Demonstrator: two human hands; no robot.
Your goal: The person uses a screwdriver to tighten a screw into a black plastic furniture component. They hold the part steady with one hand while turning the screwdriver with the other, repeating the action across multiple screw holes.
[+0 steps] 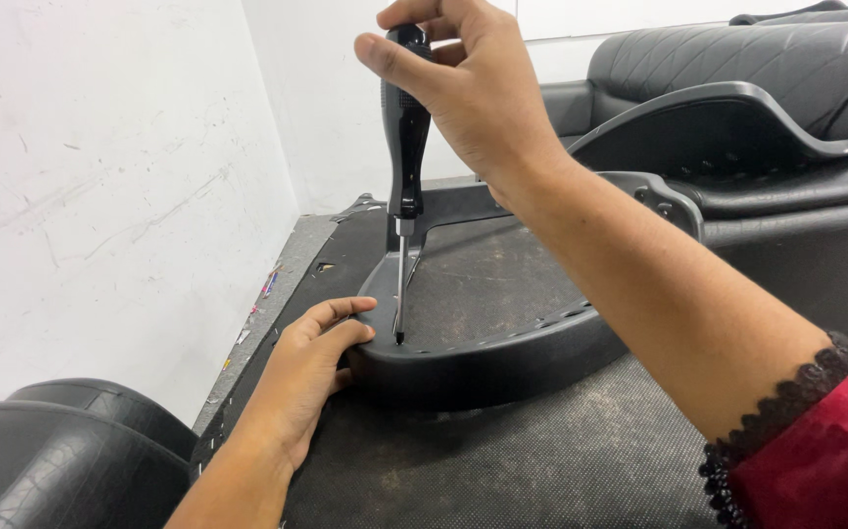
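Right hand (473,88), top centre of frame, is clenched around the black handle of a screwdriver (405,127), held upright with its tip down on the rim of a curved black plastic frame (502,358) at centre frame. Left hand (311,367), lower left, lies flat and released against the frame's near left edge, fingers (340,312) just beside the tip. The frame rests on a dark textured surface (541,460).

Risks: tip looks close to the left fingers, so a slip off the screw point could jab them. Too much tilt could cam out or scar the plastic. A one-handed brace may let the frame shift.
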